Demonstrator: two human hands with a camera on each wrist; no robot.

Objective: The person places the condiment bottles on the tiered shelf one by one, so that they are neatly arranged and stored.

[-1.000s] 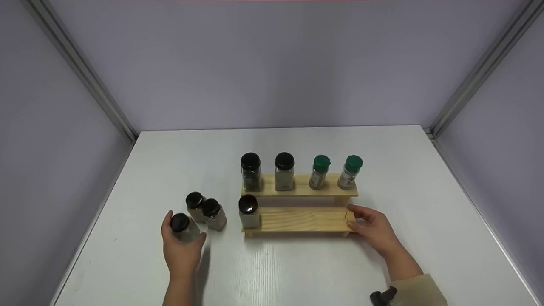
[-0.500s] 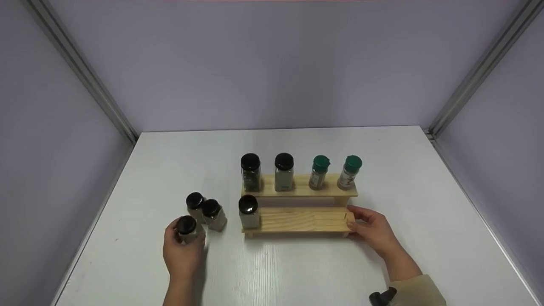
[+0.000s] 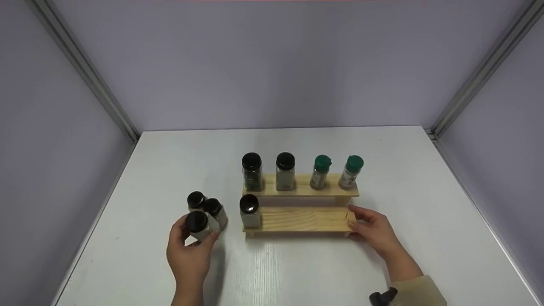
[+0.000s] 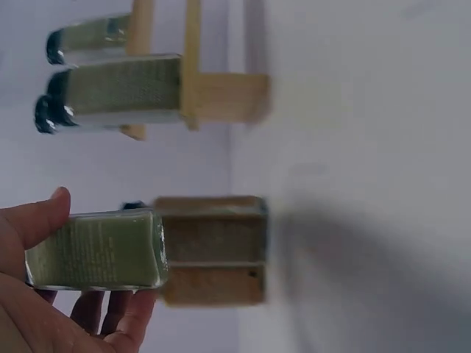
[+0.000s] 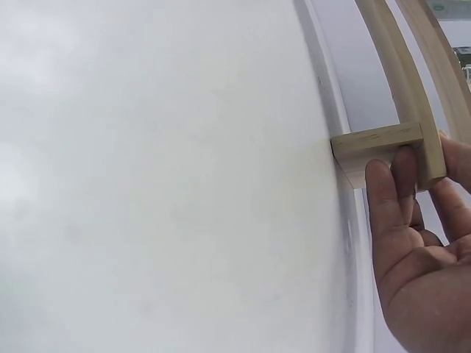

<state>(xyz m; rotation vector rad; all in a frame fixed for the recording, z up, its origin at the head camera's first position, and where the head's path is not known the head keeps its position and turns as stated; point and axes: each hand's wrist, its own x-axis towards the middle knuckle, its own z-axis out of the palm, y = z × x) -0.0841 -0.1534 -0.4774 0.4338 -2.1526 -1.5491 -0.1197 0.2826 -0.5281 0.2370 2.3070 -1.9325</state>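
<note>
My left hand (image 3: pixel 188 259) holds a glass spice jar (image 3: pixel 204 227) with a black cap between thumb and fingers. The jar is tilted and raised off the table; in the left wrist view its greenish contents (image 4: pixel 96 251) show through the side. Just behind it stand two more black-capped jars, one at the back (image 3: pixel 196 199) and one to the right (image 3: pixel 216 211). At the right, my right hand (image 3: pixel 376 233) grips the end of the lower shelf of a two-step wooden spice rack (image 3: pixel 306 220), thumb on top. Its fingers (image 5: pixel 383 198) reach below the shelf beside the leg.
On the upper shelf stand two black-capped jars (image 3: pixel 285 172) and two green-capped shakers (image 3: pixel 319 172). One black-capped jar (image 3: pixel 250 211) stands at the lower shelf's left end. The white table (image 3: pixel 297 272) meets grey panels (image 3: pixel 297 63) at the back and sides.
My left hand has closed round the jar, lifted it and carried it a little to the right, tilting it. The right hand and the rack have stayed in place.
</note>
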